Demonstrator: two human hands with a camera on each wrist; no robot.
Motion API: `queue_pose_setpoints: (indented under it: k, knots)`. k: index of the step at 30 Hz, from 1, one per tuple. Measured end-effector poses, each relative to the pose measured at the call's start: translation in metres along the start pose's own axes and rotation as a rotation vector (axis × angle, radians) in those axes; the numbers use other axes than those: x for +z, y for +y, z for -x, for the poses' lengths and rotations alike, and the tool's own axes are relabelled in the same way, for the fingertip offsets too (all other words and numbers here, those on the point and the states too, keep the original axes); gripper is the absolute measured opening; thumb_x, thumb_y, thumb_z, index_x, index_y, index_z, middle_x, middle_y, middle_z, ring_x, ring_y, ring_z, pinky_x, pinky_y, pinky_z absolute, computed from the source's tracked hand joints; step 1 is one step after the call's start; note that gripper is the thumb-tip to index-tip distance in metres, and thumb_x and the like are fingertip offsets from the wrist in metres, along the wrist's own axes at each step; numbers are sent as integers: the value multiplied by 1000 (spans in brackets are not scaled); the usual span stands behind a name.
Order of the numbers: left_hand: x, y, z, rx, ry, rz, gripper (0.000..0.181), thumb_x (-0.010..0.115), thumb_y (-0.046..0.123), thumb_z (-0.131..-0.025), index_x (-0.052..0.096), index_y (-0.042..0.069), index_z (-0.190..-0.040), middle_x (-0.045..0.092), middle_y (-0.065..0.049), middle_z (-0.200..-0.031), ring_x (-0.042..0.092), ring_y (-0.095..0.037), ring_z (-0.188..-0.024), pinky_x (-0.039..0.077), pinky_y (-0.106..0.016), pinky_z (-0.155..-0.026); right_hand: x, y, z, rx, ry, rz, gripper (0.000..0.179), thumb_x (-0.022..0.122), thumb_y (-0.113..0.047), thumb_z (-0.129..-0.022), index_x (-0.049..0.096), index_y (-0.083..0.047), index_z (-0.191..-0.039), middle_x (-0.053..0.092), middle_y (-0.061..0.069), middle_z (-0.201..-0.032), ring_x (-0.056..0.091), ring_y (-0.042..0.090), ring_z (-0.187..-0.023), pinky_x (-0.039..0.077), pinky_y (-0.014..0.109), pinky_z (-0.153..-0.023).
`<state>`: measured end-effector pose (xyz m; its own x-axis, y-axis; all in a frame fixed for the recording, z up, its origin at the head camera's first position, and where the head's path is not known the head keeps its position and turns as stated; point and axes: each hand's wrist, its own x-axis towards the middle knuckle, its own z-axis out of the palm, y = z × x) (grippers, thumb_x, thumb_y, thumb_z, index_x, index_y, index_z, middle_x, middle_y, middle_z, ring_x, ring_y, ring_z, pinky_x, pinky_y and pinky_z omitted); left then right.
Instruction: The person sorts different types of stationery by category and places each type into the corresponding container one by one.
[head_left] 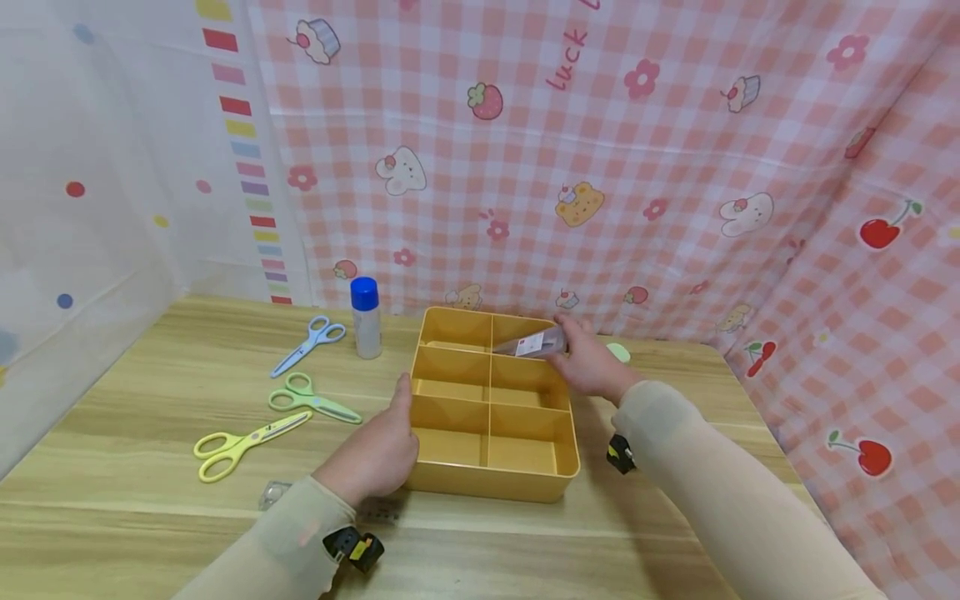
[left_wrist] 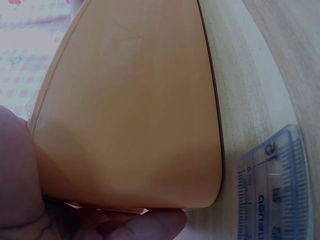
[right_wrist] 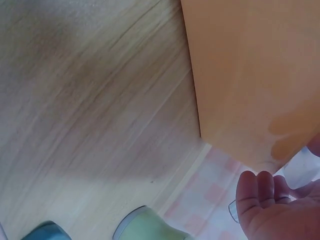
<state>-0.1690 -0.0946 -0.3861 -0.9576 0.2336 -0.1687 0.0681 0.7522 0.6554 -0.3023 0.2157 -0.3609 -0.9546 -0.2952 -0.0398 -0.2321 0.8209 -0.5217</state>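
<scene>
A yellow-orange organizer box (head_left: 491, 483) with several compartments stands on the table. My left hand (head_left: 375, 454) holds its left side near the front corner, with the thumb by the rim and fingertips (left_wrist: 150, 227) bent round the wall's end in the left wrist view. My right hand (head_left: 588, 354) grips a see-through plastic item with a white label (head_left: 531, 343). That item lies tilted over the back right compartment; its exact kind is unclear. Curled fingers of the right hand show beside the box's corner in the right wrist view.
Left of the box lie blue scissors (head_left: 307, 346), green scissors (head_left: 315, 400) and yellow scissors (head_left: 251, 443). A blue-capped bottle (head_left: 367, 321) stands behind them. A clear ruler (left_wrist: 275, 185) and a small clear object (head_left: 273, 494) lie near the left hand. A pale green object (right_wrist: 147, 225) sits at right.
</scene>
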Motion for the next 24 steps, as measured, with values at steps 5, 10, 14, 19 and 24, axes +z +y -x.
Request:
queue_pose_setpoints:
  k: [5, 10, 14, 19, 24]
  knots:
    - [0, 1, 1, 2, 7, -5, 81, 41, 7, -105, -11, 1, -167, 56, -10, -66, 51, -20, -48, 43, -35, -46, -4, 0, 2, 24, -21, 17, 73, 56, -22, -105, 21, 2, -166, 30, 33, -161, 48, 44, -137, 38, 60, -122]
    - [0, 0, 2, -2, 4, 8, 81, 41, 5, -105, -11, 1, -167, 66, -18, -82, 58, -22, -56, 48, -35, -52, -7, 0, 4, 35, -29, 19, 73, 56, -21, -105, 21, 1, -166, 32, 32, -163, 46, 42, -139, 37, 59, -123]
    - [0, -1, 2, 8, 13, 2, 81, 42, 4, -104, -9, -1, -167, 70, -29, -109, 61, -21, -62, 51, -34, -58, -9, 0, 6, 48, -49, 7, 75, 55, -22, -105, 19, -1, -167, 32, 32, -162, 48, 43, -140, 41, 59, -120]
    - [0, -1, 2, 19, 18, -8, 81, 43, 4, -104, -8, -3, -166, 69, -32, -117, 62, -21, -66, 54, -36, -63, -19, 2, 8, 48, -17, -70, 70, 46, -27, -108, 20, 1, -167, 38, 32, -159, 47, 48, -143, 41, 61, -118]
    - [-1, -1, 1, 25, 23, -17, 81, 43, 4, -104, -8, -3, -166, 68, -34, -124, 64, -21, -70, 56, -38, -67, -34, 7, 10, 47, 124, -101, 61, 34, -23, -108, 30, 6, -162, 46, 34, -154, 48, 48, -140, 38, 61, -120]
